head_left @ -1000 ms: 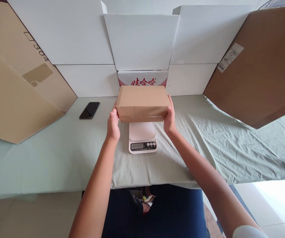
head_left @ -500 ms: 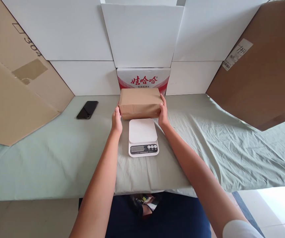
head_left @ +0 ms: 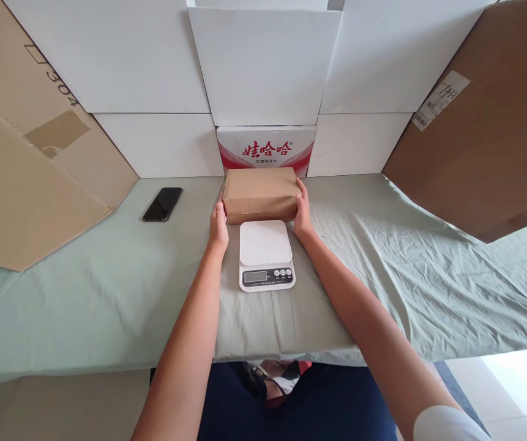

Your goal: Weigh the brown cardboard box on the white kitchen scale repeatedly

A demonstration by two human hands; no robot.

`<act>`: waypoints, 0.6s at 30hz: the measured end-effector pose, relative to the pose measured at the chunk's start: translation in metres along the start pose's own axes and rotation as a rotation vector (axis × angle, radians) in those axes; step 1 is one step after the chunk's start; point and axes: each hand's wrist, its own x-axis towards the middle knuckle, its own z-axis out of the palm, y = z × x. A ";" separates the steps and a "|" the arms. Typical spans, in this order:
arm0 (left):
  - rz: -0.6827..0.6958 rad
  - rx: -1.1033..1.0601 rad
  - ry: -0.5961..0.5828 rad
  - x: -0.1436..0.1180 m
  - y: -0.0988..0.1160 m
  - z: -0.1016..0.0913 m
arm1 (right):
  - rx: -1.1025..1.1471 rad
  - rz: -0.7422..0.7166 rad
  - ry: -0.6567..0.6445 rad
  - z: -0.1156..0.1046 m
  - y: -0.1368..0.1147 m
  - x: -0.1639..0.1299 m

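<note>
One carton (head_left: pixel 262 195) has moved behind one scale (head_left: pixel 267 256), gripped between one left hand (head_left: pixel 218 226) and one right hand (head_left: pixel 302 213).

Head view, one: set above the near edge of the cloth-covered table (head_left: pixel 107 306), facing forward and down, close enough to centre both hands (head_left: pixel 218 226), white panels (head_left: pixel 265 67) closing the far side.

The scale (head_left: pixel 266 244) is lying on the cloth (head_left: pixel 166 300). Just behind it, the small carton (head_left: pixel 262 193) is occupying the space between the left hand (head_left: pixel 219 225) and the right hand (head_left: pixel 303 215). Behind this carton, a rear box (head_left: pixel 267 147) is standing. The phone (head_left: pixel 163 204) is resting between the left hand and the left cardboard (head_left: pixel 29 184). The right cardboard (head_left: pixel 488 141) is standing at the far right.
</note>
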 end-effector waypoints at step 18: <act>-0.068 0.055 0.070 0.002 0.007 -0.013 | 0.073 0.108 0.106 -0.020 -0.007 0.017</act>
